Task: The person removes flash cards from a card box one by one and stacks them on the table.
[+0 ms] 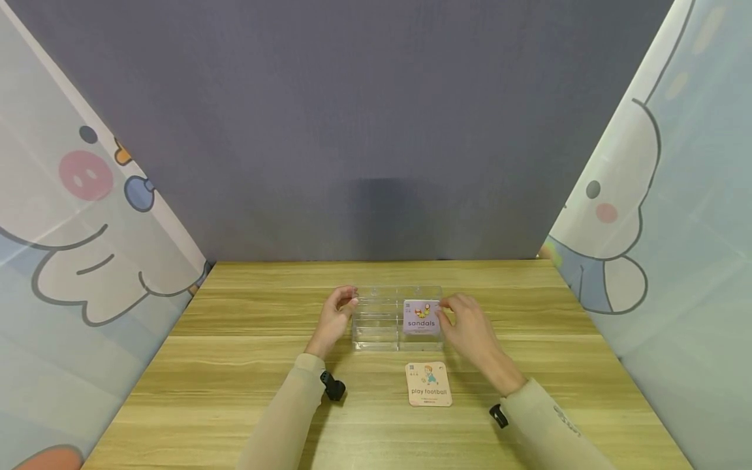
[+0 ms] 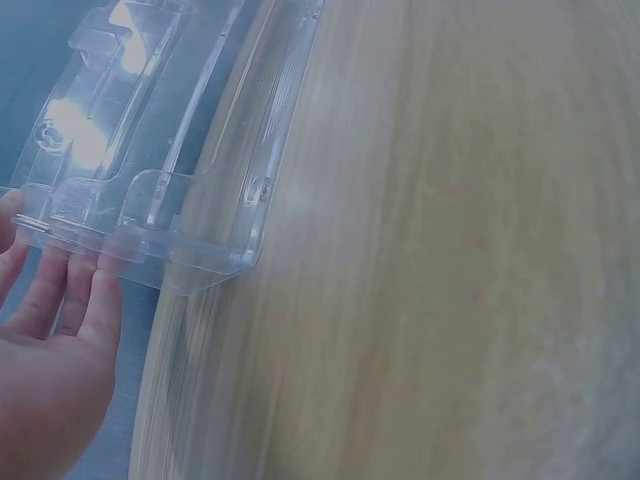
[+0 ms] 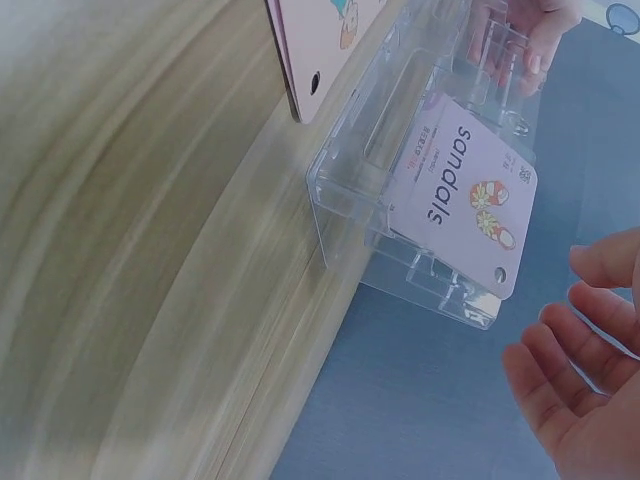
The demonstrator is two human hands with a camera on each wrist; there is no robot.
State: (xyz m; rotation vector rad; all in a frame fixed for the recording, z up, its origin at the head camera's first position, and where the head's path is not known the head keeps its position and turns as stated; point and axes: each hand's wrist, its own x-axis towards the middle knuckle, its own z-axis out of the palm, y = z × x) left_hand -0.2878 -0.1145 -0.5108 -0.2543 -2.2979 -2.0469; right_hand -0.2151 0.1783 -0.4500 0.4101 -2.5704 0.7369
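A clear plastic tiered rack [image 1: 376, 338] stands on the table before me. My left hand [image 1: 336, 320] holds its left side, the fingers along the outer wall [image 2: 75, 270] and the thumb over the upper edge. In the rack's right half leans a purple card [image 1: 421, 317] printed "sandals", its picture and punched hole plain in the right wrist view [image 3: 465, 190]. Beside the card's right edge is my right hand [image 1: 472, 329]. The right wrist view shows that hand [image 3: 590, 360] with fingers loosely spread, apart from the card and holding nothing.
In front of the rack lies a small stack of cream cards [image 1: 429, 385], the top one reading "play football". The wooden table [image 1: 247, 365] meets a grey panel [image 1: 376, 130] behind. Cartoon-printed curtains [image 1: 675, 196] flank both sides.
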